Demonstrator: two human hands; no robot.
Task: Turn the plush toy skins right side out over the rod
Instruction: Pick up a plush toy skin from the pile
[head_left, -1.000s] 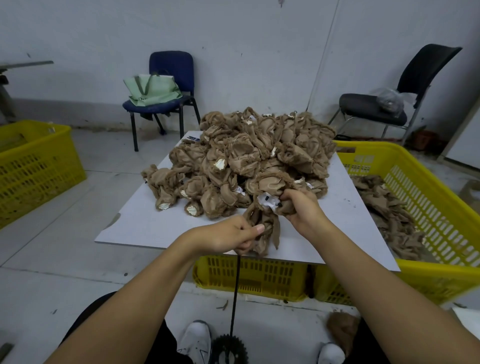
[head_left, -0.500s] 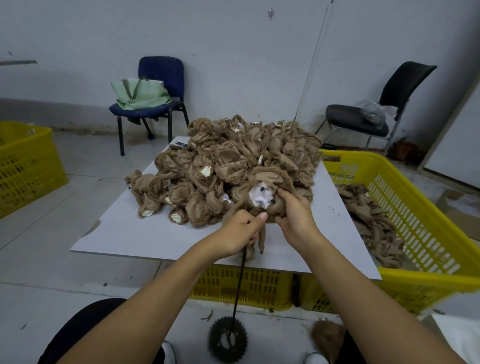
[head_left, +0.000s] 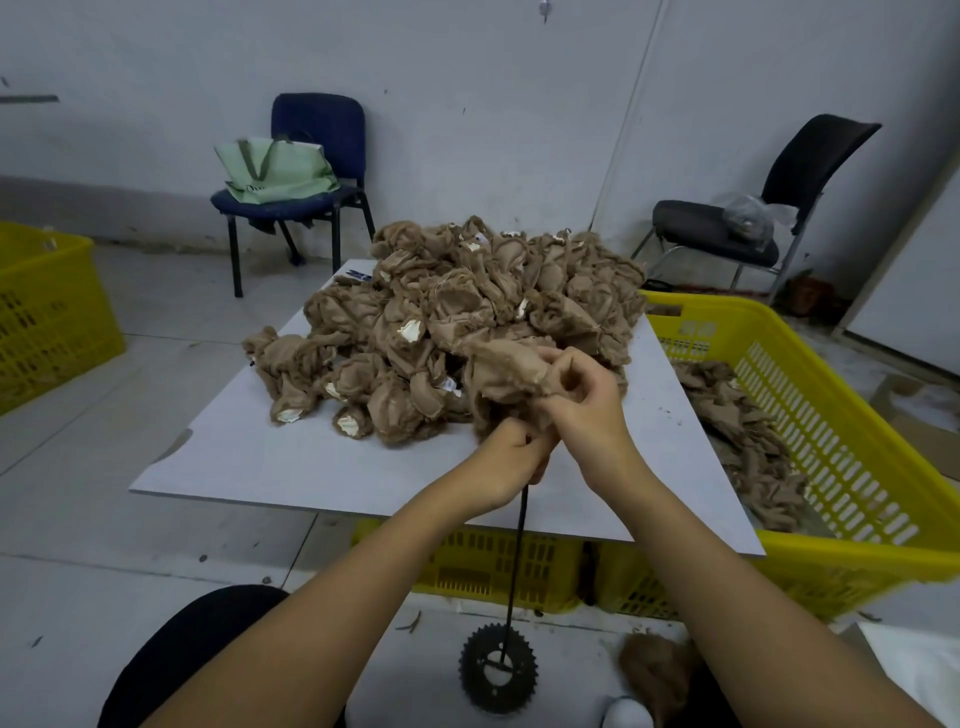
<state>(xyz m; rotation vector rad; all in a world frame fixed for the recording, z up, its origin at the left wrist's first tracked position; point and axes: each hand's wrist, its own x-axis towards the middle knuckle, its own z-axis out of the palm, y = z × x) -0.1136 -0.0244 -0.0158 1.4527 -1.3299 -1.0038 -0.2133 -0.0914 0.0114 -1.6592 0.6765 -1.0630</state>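
Observation:
A black rod stands upright on a toothed gear base on the floor between my legs. One brown plush skin sits over the rod's top, which is hidden. My left hand grips the skin's lower part around the rod. My right hand pinches the skin's upper fabric with curled fingers. Behind them a big heap of inside-out brown skins with cream patches covers the white board.
A yellow crate at the right holds several brown skins. Another yellow crate stands at the far left. A blue chair with a green bag and a black chair stand by the wall. A brown plush piece lies by my foot.
The skin has risen and spread over the rod's top. My right hand moved up onto its upper fabric, and my left hand slid lower around the rod. The white label no longer shows.

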